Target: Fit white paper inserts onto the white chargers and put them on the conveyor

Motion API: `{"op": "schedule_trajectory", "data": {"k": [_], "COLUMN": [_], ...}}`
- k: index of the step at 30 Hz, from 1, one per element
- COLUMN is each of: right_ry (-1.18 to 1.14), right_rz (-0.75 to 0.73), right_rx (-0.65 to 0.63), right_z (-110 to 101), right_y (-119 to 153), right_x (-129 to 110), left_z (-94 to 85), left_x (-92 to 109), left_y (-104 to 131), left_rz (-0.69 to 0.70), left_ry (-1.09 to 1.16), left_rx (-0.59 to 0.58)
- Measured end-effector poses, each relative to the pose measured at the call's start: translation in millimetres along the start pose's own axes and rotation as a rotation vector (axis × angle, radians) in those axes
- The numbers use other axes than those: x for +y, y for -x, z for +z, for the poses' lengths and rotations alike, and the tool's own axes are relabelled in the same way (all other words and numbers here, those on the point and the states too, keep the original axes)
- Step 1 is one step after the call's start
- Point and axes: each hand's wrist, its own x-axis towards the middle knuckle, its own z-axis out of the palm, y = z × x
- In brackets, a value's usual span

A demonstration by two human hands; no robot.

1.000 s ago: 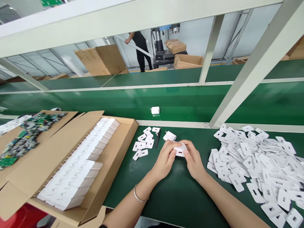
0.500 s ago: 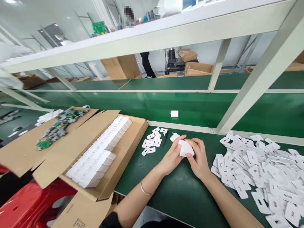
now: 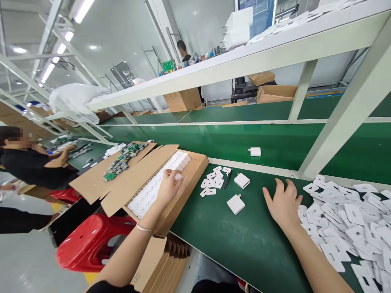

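Note:
My left hand (image 3: 169, 186) reaches into the open cardboard box (image 3: 195, 167) and its fingertips close on one of the white charger housings (image 3: 152, 191) packed in rows there. My right hand (image 3: 283, 203) rests open and flat on the green table at the left edge of a large pile of white plastic cover plates (image 3: 345, 219). Two white chargers lie on the table between my hands: one near (image 3: 236, 204), one farther back (image 3: 242, 180). A small cluster of white plates (image 3: 213, 182) and black tweezers (image 3: 227, 179) lie beside the box.
A green conveyor belt (image 3: 214, 140) behind the table carries one white charger (image 3: 255, 151). Green circuit boards (image 3: 122, 158) fill a cardboard flap to the left. A red stool (image 3: 88, 240) stands below. A person in black sits at far left (image 3: 27, 162); white frame posts rise on the right.
Both hands let go of the white charger, which now lies on the table. My left hand moved left into the box; my right hand moved right to the plate pile. The view swung left.

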Motion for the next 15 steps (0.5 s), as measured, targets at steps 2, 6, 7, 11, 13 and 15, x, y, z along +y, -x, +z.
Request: {"op": "schedule_trajectory", "data": {"k": [2,6,7,11,13,15], "right_ry": [-0.026,0.049,0.081,0.105,0.063,-0.014], "right_rz": [-0.052,-0.108,-0.101,-0.06,-0.102,-0.175], "right_rx": [0.001,0.017,0.007,-0.059,-0.062,-0.025], "right_z": [-1,-11,-13,-5,5,14], "right_y": [2,4,5,13,17,17], "right_x": [-4,-8,-8,-9,-13,-20], "left_z": [5.2,10.5,10.1,6.1,6.5,11.5], "left_x": [-21,-40,-41,-15,23,80], "left_y": [3,16,17,7,-7,-22], "left_rz": [-0.007,-0.053,-0.058,-0.021,0.04,0.172], "left_ry": [-0.096,-0.211,-0.251,-0.453,-0.442,-0.328], "left_rx": [-0.053,-0.058,-0.061,-0.09,-0.037,0.016]}}
